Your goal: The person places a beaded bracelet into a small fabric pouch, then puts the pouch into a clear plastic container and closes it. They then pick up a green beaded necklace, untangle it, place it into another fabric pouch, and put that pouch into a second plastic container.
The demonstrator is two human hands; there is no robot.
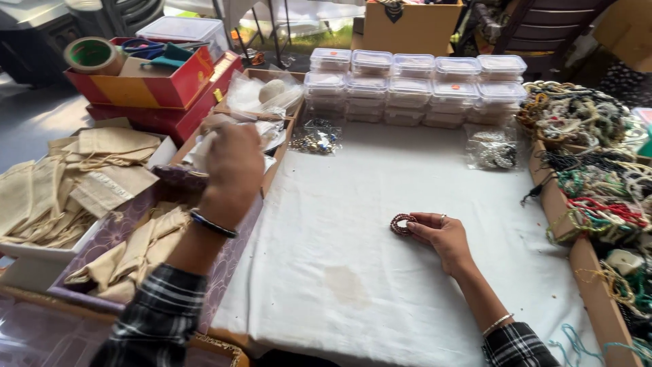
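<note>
A: Where is the right hand (443, 234) now?

B: It rests on the white cloth of the counter (380, 204). Its grip is narrow, the fingertips pinching a small dark red bead bracelet (401, 224), which lies on the cloth near the middle of the counter.

A: And the left hand (233, 166)?

B: It is raised over the left edge of the counter, above a shallow wooden tray (275, 173) with clear plastic bags inside. We see the back of the hand only, so I cannot tell if its grip is wide or closed, or if it holds something. On the wrist there is a dark bangle (213, 223).

A: What is around them?

B: Behind, at the far side of the counter, stand stacked clear plastic boxes (414, 85). In front of them lie two small bags of beads (316, 139). At the right edge, many bead strings of different colours (598, 170) are piled. At the left, beige cloth pouches (88, 177) fill the boxes, and a tape roll (92, 56) sits on a red box (153, 81).
</note>
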